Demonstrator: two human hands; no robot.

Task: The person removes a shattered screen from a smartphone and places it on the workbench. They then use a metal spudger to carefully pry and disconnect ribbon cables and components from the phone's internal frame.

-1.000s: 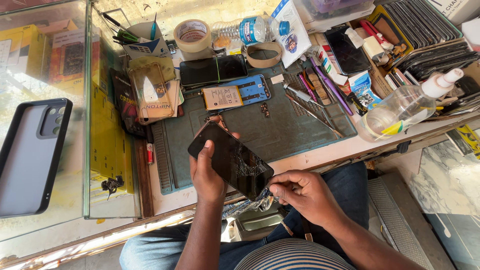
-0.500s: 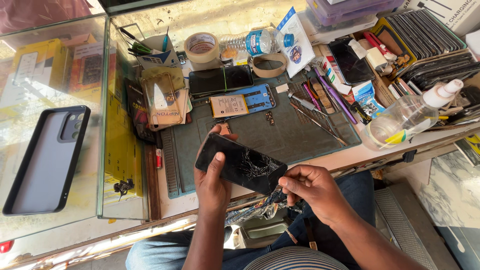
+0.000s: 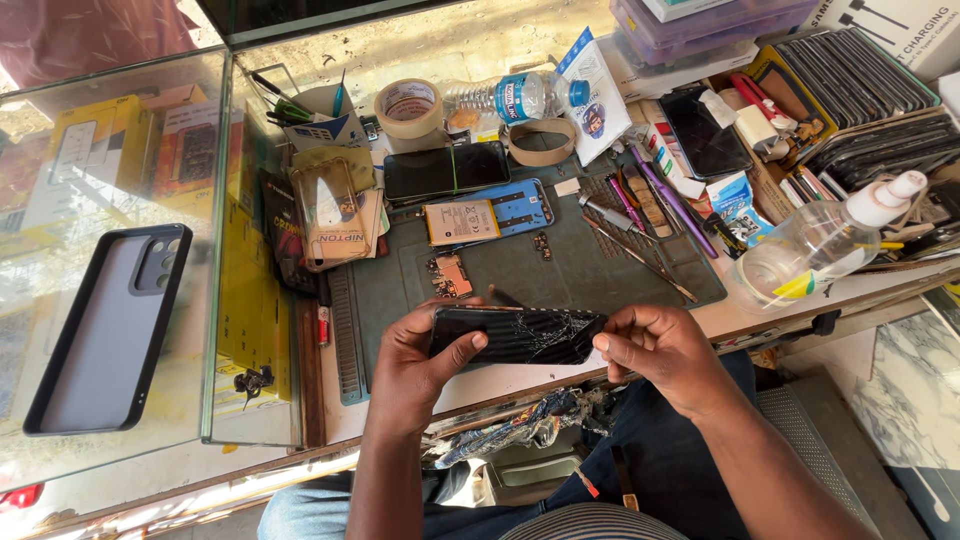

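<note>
Holding 1 cracked phone (image 3: pixel 520 336) between 2 hands: left hand (image 3: pixel 420 365); right hand (image 3: pixel 665 355).

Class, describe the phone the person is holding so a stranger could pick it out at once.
Find the dark green work mat. At its near edge, the left hand and right hand hold a black phone. Unlike the intact phone lying farther back, its glass is cracked.

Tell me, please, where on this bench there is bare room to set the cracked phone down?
The green work mat is bare between the small circuit board and the tweezers, just beyond the cracked phone. The glass counter is bare above the phone case. The right side, around the spray bottle, is crowded.
</note>
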